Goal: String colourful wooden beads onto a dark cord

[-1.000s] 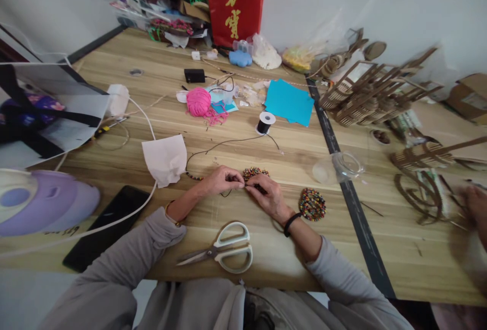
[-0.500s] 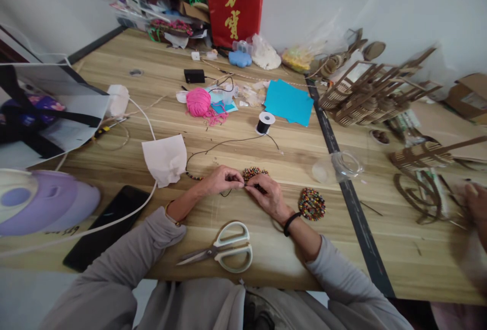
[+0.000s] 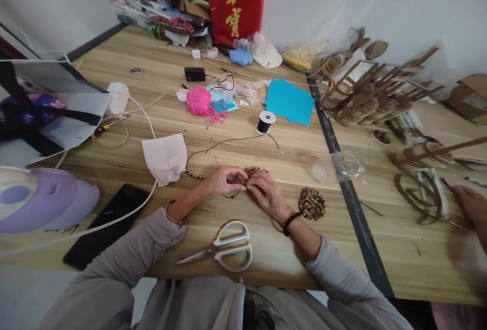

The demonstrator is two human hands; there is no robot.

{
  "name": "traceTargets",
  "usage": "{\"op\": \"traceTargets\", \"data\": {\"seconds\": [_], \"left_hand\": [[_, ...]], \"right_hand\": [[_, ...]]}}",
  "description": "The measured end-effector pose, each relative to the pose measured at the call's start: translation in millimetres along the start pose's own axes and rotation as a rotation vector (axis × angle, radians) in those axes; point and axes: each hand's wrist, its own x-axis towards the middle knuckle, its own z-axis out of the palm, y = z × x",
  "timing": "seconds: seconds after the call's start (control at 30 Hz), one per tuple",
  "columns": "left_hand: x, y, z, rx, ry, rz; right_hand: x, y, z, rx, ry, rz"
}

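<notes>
My left hand (image 3: 228,180) is closed in a pinch, and a short piece of black cord (image 3: 231,196) shows just beneath its fingers. Fingertips nearly touching it, my right hand (image 3: 266,191) is also pinched; whatever lies between its fingers is too small to tell. Behind both hands is a heap of multicoloured beads (image 3: 255,170), partly hidden by them. To the left, strung beads (image 3: 196,176) sit on the cord that runs back to a black cord spool (image 3: 265,122). A coiled bead strand (image 3: 312,204) lies right of my right wrist.
White-handled scissors (image 3: 218,249) lie near the front edge. A black phone (image 3: 108,226), white cable and purple device (image 3: 57,199) are at left. Pink yarn (image 3: 198,101) and blue sheets (image 3: 289,102) lie farther back. At far right, another person's hand (image 3: 472,203) works near small woven baskets (image 3: 361,92).
My left fingers have shifted slightly right and their curl looks a little looser. The other person's hand has moved further into view at the right edge.
</notes>
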Motion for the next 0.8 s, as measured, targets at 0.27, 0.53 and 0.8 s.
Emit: {"op": "traceTargets", "data": {"seconds": [0.27,0.53,0.8], "left_hand": [[-1.3,3.5,2.7,0.242,0.019,0.039],[-1.6,4.5,4.4,0.081,0.003,0.006],[-1.0,-3.8,0.8,-0.017,-0.002,-0.008]], "right_hand": [[0.8,-2.2,-1.1,0.032,0.066,-0.023],[0.2,-1.0,-1.1,0.028,0.048,-0.002],[-0.1,-0.8,-0.1,0.020,0.052,-0.019]]}}
